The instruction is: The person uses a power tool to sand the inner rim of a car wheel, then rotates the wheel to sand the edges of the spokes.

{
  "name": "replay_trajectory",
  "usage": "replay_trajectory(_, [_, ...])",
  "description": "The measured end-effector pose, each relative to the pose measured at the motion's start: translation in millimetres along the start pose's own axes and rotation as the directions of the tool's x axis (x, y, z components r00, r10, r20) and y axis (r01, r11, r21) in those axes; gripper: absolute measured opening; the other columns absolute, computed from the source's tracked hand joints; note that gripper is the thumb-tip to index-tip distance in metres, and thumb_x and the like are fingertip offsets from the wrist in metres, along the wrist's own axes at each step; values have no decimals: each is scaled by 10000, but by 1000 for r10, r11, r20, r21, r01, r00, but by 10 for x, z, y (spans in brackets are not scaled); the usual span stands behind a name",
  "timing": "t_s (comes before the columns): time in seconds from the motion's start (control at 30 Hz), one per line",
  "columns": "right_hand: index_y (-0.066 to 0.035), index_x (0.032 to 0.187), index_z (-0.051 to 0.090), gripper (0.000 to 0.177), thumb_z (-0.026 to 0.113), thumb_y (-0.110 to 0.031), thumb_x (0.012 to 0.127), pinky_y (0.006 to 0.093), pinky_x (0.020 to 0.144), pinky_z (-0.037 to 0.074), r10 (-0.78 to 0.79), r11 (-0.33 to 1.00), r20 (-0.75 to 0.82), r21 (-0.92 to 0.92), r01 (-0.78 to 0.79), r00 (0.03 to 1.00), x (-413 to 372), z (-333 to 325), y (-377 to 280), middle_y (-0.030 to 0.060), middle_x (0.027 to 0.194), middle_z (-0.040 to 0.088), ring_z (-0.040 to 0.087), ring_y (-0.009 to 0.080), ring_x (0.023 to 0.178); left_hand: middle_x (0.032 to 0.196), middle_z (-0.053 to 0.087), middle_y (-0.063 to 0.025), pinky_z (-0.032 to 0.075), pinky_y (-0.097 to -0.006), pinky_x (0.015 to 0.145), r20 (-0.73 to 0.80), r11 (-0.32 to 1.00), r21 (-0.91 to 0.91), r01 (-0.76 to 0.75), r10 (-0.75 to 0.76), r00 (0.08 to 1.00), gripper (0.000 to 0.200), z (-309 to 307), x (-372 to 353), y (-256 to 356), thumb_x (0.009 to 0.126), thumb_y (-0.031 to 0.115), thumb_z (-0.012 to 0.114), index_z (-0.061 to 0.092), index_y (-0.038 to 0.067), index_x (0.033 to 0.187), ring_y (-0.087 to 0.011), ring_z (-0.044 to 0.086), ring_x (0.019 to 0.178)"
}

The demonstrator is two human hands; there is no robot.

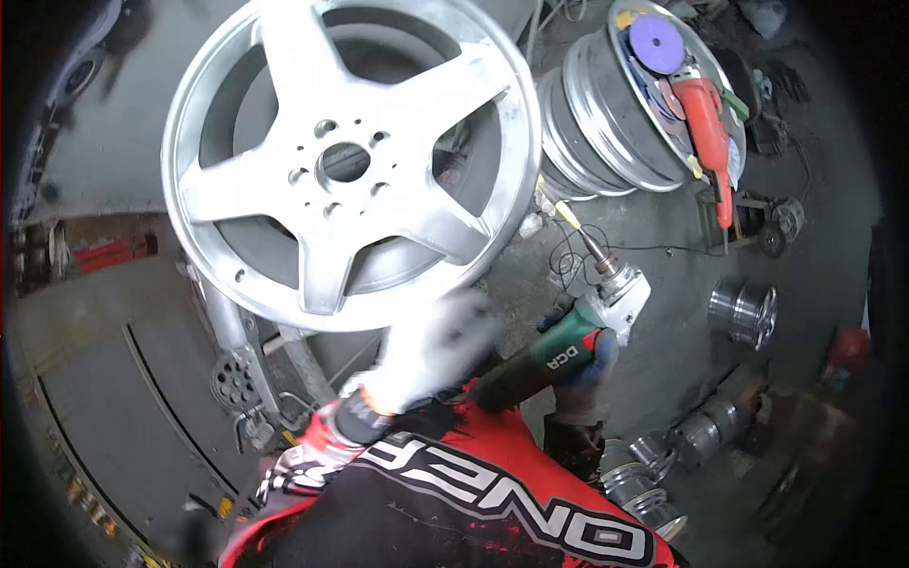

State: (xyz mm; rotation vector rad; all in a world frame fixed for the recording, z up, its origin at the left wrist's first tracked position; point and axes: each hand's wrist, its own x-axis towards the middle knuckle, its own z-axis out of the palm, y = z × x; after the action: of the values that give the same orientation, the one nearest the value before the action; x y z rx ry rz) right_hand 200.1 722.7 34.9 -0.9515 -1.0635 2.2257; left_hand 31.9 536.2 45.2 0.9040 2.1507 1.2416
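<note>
A large silver five-spoke alloy wheel (pixel 327 208) is mounted in front of me, its lower rim just above my left hand. My left hand (pixel 440 341), in a white glove, is smeared by motion, so its fingers do not show clearly. Gripped in my right hand (pixel 592 364), in a dark glove, is a green DCA angle grinder (pixel 540 364). The grinder's metal head carries a tapered, pointed attachment (pixel 594 244) aimed up toward the right side of the wheel. Its rear end reaches close to my chest.
Stacked wheel rims (pixel 606 104) stand at upper right, with a red polisher (pixel 705 128) and a purple disc (pixel 656 43) on top. A cable (pixel 653 248) lies on the floor. More rims (pixel 743 312) are at right. A metal stand (pixel 227 322) is below the wheel.
</note>
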Motion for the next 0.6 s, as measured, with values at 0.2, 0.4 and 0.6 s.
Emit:
replay_trajectory(0.2, [2,1302,586,800,406,-728,1029,412,741,563,-125,991,-131,36,131,983,96,33,-21,175,1031,682,675,297,836,1318,575,-235,520,-444,1004,-845,777,506,373,361,394,629,-2127,241,-681,1005,332,753,517,-31,1462,-288,627,1122])
replay_trajectory(0.4, [35,1323,589,698,398,-596,1093,464,781,604,-132,963,-142,214,161,981,-86,-143,148,217,1051,725,728,355,899,1070,687,-186,527,-397,909,-739,854,371,365,33,673,519,-3013,338,-1358,1006,425,728,637,-15,1266,-230,641,966])
replay_trajectory(0.6, [11,1321,594,787,475,-706,1019,466,787,603,-85,989,-220,100,110,972,-292,-206,196,210,1079,716,721,363,879,927,732,-168,536,-397,837,-641,883,320,345,-66,765,462,-3243,665,-1301,998,446,721,709,8,1144,-216,653,849])
